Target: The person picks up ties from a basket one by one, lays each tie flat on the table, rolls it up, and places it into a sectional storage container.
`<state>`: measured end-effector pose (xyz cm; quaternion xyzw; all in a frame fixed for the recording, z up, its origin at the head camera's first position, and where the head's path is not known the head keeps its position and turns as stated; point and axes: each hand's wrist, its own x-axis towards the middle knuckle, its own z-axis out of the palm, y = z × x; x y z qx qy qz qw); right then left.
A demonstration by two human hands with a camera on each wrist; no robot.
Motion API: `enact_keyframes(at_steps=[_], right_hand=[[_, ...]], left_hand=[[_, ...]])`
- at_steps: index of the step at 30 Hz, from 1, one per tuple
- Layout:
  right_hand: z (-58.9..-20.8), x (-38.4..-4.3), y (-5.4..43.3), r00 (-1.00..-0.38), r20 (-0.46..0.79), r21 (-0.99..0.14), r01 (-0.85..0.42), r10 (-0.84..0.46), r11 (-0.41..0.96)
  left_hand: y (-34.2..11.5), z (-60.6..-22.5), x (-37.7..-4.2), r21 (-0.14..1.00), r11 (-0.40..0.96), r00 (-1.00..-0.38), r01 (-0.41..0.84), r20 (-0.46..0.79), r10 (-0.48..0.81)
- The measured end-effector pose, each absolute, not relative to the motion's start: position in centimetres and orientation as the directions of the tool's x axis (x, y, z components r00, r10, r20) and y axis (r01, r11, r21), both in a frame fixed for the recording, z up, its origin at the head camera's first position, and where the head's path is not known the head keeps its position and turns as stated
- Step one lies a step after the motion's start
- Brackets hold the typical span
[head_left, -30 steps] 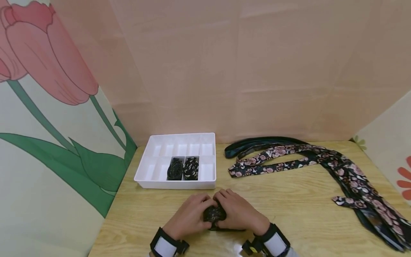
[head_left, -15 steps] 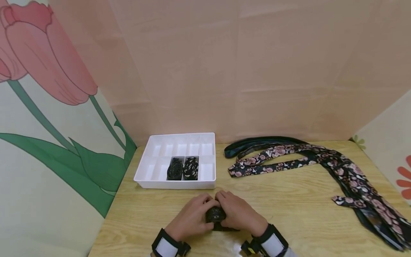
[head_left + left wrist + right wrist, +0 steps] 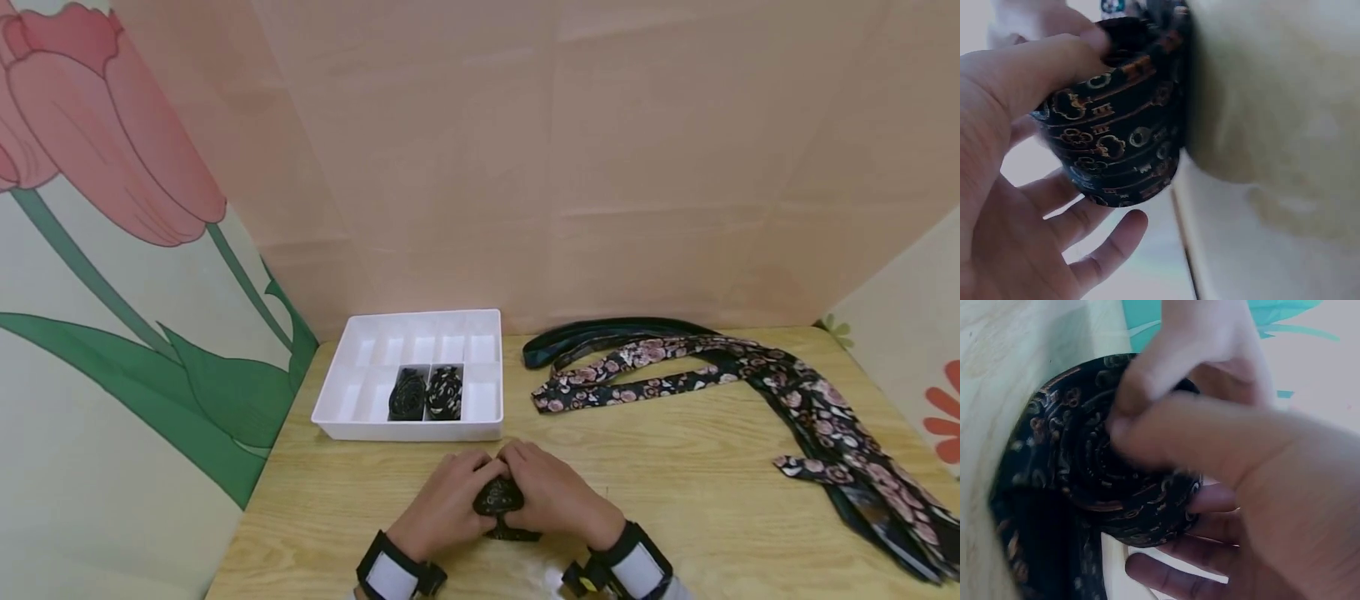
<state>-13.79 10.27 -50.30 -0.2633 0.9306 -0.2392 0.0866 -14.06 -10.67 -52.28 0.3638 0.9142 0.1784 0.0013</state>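
A dark necktie with a key pattern [image 3: 498, 497] is wound into a roll, held between both hands just above the wooden table. My left hand [image 3: 450, 502] grips the roll from the left, its thumb on the coil edge in the left wrist view, where key motifs cover the roll's side [image 3: 1110, 140]. From the right, my right hand [image 3: 557, 493] holds the same roll, with its thumb near the spiral's centre [image 3: 1100, 450]. A short flat tail of the tie [image 3: 517, 535] lies under the roll on the table. The far fingertips are partly hidden in the head view.
Behind the hands stands a white divided tray [image 3: 341, 429]. Two rolled ties, one dark [image 3: 407, 396] and one with light specks [image 3: 445, 393], sit in its front row. Floral and dark ties [image 3: 813, 400] lie unrolled across the right side of the wooden table [image 3: 660, 467].
The tie's flat tail beside the right hand has become shorter as the roll turns. Both hands have shifted only slightly around it. Tray and other ties have not moved.
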Motion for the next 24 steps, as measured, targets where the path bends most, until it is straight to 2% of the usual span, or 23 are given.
enact_keyframes(at_steps=[7,12,24], right_hand=[[-51.2,-14.0,10.5,-0.848,0.012,-0.436,-0.481,-0.529,0.761],[-51.1,-14.0,10.3,-0.843,0.042,-0.441,-0.497,-0.536,0.747],[-50.5,-13.8,11.5,-0.835,-0.048,-0.409,-0.484,-0.548,0.774]], left_hand=[[-10.6,-51.7,-14.0,0.373,0.675,-0.759,0.636,0.149,0.633],[-10.6,-51.7,-14.0,0.369,0.682,-0.765,0.631,0.149,0.627],[-10.3,-51.5,-14.0,0.355,0.671,-0.75,0.651,0.164,0.641]])
